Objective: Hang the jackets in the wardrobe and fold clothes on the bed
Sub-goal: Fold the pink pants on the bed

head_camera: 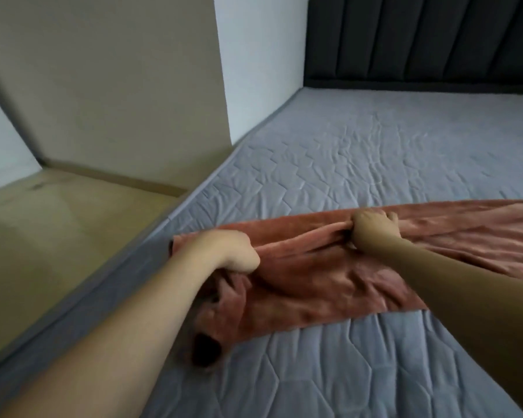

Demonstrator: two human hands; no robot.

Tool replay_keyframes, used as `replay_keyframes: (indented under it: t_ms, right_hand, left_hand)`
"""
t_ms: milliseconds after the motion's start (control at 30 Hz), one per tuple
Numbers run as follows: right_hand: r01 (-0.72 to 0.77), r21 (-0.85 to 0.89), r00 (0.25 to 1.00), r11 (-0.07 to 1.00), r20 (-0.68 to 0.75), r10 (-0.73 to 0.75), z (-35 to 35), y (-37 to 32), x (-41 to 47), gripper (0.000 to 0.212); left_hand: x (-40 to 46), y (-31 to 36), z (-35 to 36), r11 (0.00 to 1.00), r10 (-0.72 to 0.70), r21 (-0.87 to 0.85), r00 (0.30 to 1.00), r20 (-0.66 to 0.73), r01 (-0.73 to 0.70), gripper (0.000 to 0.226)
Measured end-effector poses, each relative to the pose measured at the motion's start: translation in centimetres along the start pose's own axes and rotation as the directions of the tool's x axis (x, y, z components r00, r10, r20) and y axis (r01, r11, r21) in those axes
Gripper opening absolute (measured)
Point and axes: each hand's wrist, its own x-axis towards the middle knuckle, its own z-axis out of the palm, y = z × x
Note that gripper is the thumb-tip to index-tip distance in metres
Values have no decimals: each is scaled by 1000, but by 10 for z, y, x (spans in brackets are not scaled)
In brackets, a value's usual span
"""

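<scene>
A rust-pink garment (308, 276) lies spread across the grey quilted bed (360, 152), stretching from the bed's left edge off the right side of the view. My left hand (227, 251) grips a bunched fold of it near the left edge of the bed. My right hand (372, 227) grips another gathered fold farther along, near the garment's far edge. The fabric between the two hands is pulled into ridges. A dark opening of the garment shows at its near left corner.
A beige floor (58, 236) lies left of the bed, bounded by a beige wall (103, 86) and a white wall corner (254, 70). A dark padded headboard (420, 40) stands at the far end of the bed.
</scene>
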Motion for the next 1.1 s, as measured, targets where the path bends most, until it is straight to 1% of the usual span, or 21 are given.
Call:
replay_keyframes:
  t_ms: [67,133,200,267,300,367,433,500,567,633,667,733,833,867,900,933,967,1000,1033,1067,1100]
  right_hand:
    - [-139,74,988,988,-56,143,-4,1,11,31]
    - [-189,71,977,979,-88,195,-5,5,21,30]
    - [-191,34,977,981,-93,193,-3,9,31,27]
    - [-183,-8,977,983,-115,180,-3,11,45,25]
    - [-178,-18,973,984,-153,173,-5,10,54,24]
    - [-181,-19,956,983,-237,172,-9,3,69,21]
    - [-192,15,945,981,-266,189,1,-6,76,24]
    - [-191,62,954,980,-225,200,28,-12,72,32]
    - [-174,157,959,972,-197,204,55,-12,62,38]
    - [-195,310,942,930,-204,266,67,-8,55,42]
    - [-214,371,934,904,-195,301,67,-6,51,47]
    - [-224,427,939,876,-147,312,67,-5,44,59]
    - [-205,431,962,879,-79,263,67,-13,23,68]
    - [-200,436,967,877,-57,249,67,-18,15,69]
    - [-195,433,972,880,-38,234,67,-23,8,69]
    - [-188,419,977,888,-18,214,67,-30,1,69]
    - [-178,401,981,899,0,194,67,-39,-4,69]
    - [-168,386,984,907,15,176,67,-47,-9,68]
    - [-163,380,986,911,28,165,66,-56,-13,68]
    - [-166,388,986,907,40,163,65,-64,-17,68]
    - [-175,405,984,898,49,170,63,-72,-21,68]
  left_hand:
    - [10,-18,-21,997,2,80,1000,-18,-1,39]
    - [30,-36,-27,995,1,95,997,-80,6,38]
    - [51,-51,-24,996,-57,52,986,-154,66,37]
    - [73,-61,-17,989,-150,-45,952,-269,143,38]
    - [83,-64,-12,980,-200,-79,928,-315,185,39]
    - [99,-68,4,965,-258,-50,897,-359,258,39]
    - [110,-71,30,959,-259,8,885,-387,284,40]
    - [117,-78,59,959,-255,1,864,-435,283,43]
    - [121,-86,77,970,-212,-22,793,-572,243,37]
    - [127,-91,80,981,-150,-7,735,-662,193,29]
    - [130,-91,76,984,-135,-3,728,-673,180,28]
    - [137,-94,62,983,-154,-18,755,-637,185,24]
    - [143,-97,47,986,-160,-33,854,-494,165,21]
    - [142,-100,46,986,-169,-75,880,-445,152,25]
    - [138,-104,45,977,-199,-156,887,-417,146,36]
    - [129,-111,46,945,-263,-288,880,-395,154,49]
    - [118,-119,49,867,-342,-479,862,-374,136,60]
    - [107,-128,52,683,-420,-727,850,-317,66,65]
    - [97,-134,58,344,-443,-939,876,-190,-30,63]
    - [85,-134,66,-25,-355,-998,934,-47,-60,55]
    - [73,-129,75,-258,-216,-966,976,31,-26,46]
